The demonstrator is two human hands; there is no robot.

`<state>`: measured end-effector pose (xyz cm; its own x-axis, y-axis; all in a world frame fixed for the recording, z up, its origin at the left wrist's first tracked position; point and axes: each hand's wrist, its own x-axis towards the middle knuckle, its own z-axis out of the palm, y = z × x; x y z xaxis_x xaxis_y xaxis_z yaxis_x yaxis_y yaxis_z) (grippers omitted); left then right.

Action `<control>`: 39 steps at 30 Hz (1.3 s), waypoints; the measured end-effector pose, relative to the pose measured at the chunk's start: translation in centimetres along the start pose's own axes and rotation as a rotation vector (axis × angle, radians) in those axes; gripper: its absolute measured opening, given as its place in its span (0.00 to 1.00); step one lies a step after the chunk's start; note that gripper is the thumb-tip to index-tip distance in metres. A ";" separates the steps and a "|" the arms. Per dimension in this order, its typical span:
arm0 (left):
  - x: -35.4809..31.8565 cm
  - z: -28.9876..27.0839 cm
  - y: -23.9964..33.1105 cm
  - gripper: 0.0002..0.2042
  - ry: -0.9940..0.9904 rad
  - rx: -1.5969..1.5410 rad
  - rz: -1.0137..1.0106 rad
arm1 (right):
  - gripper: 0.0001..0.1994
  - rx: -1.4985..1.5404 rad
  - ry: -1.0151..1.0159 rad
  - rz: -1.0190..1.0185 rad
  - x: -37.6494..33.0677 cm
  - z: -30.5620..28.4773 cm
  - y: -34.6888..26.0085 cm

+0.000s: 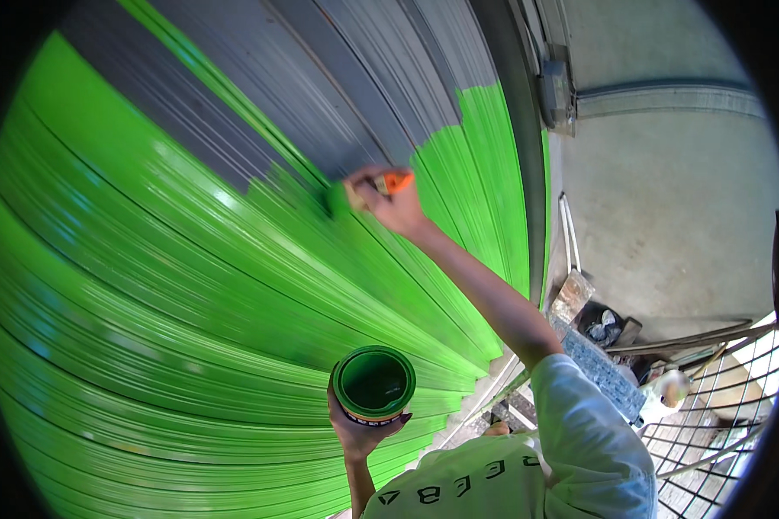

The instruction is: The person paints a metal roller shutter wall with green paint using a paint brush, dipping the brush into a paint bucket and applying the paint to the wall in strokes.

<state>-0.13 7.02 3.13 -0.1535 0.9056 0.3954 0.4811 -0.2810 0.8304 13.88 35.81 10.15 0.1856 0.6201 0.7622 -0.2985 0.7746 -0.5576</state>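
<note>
My right hand [391,204] grips a paintbrush [395,182] with an orange handle. The brush's green-coated bristle end lies against the ribbed metal shutter [260,285], where bright green paint meets bare grey. Some blur shows around the bristles. Lower down, my left hand [359,430] is wrapped around an open paint can [373,385] from below and the side. Dark green paint sits inside the can, and its rim is coated green. Unpainted grey slats [320,78] run above and to the left of the brush, while the lower panels are wet-looking and glossy green.
A grey wall [675,190] rises on the right, past the shutter's dark side rail [528,156]. White pipes [569,232], a dark bag [601,327] and wooden pieces lie along its base. A black wire grid [718,415] stands at the lower right.
</note>
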 end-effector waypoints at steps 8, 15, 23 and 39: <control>0.2 0.5 -0.8 0.53 -0.018 0.028 0.000 | 0.06 0.381 0.187 0.364 -10.1 -3.5 6.7; 0.7 0.3 -1.1 0.51 0.048 0.030 0.052 | 0.07 -0.282 -0.055 0.506 -5.0 -3.8 3.6; -0.6 0.4 -0.8 0.54 0.110 0.222 0.040 | 0.08 0.409 0.150 -0.024 10.4 5.5 -10.7; 0.6 1.5 0.4 0.55 0.068 0.357 0.085 | 0.07 0.031 -0.044 0.387 -1.7 -2.6 0.3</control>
<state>1.26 7.89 3.15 -0.1515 0.8571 0.4924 0.7637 -0.2148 0.6088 15.94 35.35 7.85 0.0135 0.8591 0.5117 -0.3668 0.4803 -0.7967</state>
